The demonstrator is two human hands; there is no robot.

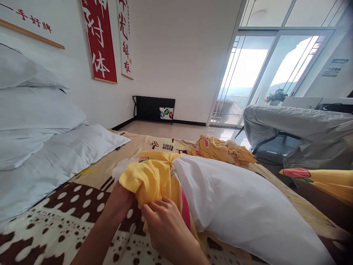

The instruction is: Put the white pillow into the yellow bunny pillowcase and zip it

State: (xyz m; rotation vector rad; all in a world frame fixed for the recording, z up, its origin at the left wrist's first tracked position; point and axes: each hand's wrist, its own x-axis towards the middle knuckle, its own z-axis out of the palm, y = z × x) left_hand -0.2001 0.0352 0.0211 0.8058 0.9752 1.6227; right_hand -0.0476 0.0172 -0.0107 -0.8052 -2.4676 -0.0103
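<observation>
A white pillow (242, 206) lies across the bed in front of me, its near end covered by a bunched yellow pillowcase (150, 176). My left hand (120, 202) is closed on the yellow fabric from the left side, fingers tucked under the bunched cloth. My right hand (165, 221) is closed on the same pillowcase from below, fingers curled into its folds beside a pink patch. Both hands sit close together at the pillow's covered end.
The bed carries a brown and cream patterned sheet (68, 217). White pillows (33, 114) and a white duvet (63, 154) lie at the left. More yellow cloth (223, 149) is heaped behind. A grey covered table (303, 129) stands at the right, by the glass doors (248, 81).
</observation>
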